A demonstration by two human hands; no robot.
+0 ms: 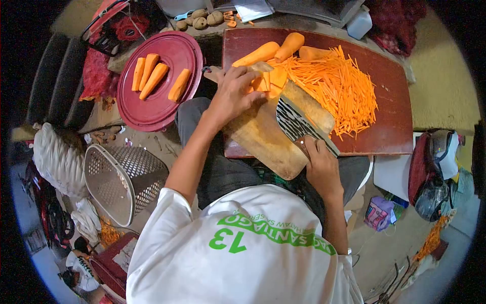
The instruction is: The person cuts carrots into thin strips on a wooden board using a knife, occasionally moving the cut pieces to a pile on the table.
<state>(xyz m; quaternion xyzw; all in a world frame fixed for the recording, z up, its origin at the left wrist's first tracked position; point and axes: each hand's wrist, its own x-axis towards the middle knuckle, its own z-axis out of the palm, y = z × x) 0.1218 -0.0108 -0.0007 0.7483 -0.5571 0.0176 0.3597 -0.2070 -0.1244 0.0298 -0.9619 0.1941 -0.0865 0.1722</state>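
My left hand (234, 96) presses its curled fingertips onto thin carrot slices (276, 80) lying on the wooden cutting board (263, 137). In my right hand (321, 164) is the handle of a broad kitchen knife (298, 121), its patterned blade resting over the board, to the right of the slices. Past the board, a large heap of carrot strips (344, 91) spreads across the dark red table (392, 111). Whole peeled carrots (258, 54) lie at the heap's far left side. The board hangs over the table's near edge, towards my lap.
Left of the table, a round red lid (152, 114) bears several carrot pieces (154, 81). A plastic basket (109, 187) lies tilted on the floor. Potatoes (215, 18) and papers sit behind the table. A white jug (359, 24) stands at the back right.
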